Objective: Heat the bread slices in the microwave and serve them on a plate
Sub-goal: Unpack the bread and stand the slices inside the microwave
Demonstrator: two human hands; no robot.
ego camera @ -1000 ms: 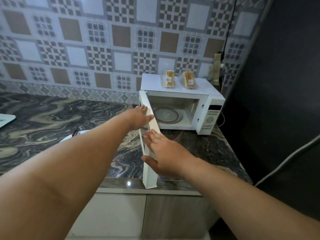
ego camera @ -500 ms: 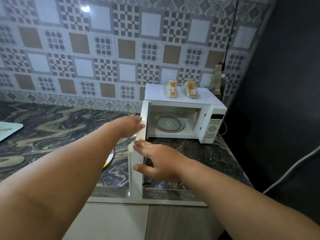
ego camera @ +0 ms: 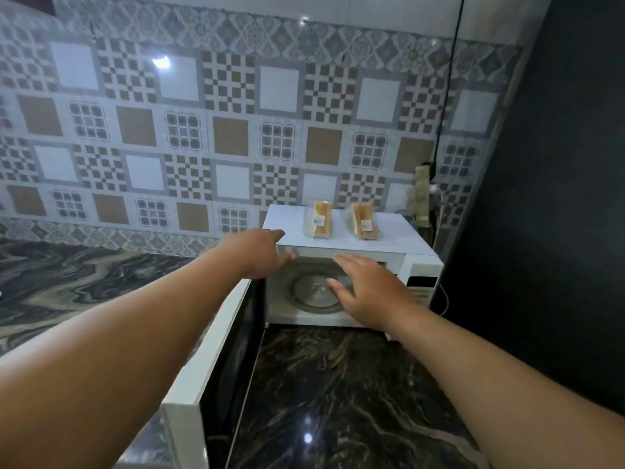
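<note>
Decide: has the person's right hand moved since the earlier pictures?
Yes. The right hand has left the open door and now reaches in front of the microwave cavity, toward the bread packs on top.

Both hands [ego camera: 258, 253] [ego camera: 368, 291] outstretched, empty, fingers loosely spread.

A dark marbled tabletop [ego camera: 338, 394] is seen running along the tiled wall, and a white microwave [ego camera: 351, 231] is set on it at the far right corner. The microwave's door [ego camera: 216, 360] is swung wide open over the tabletop.
</note>
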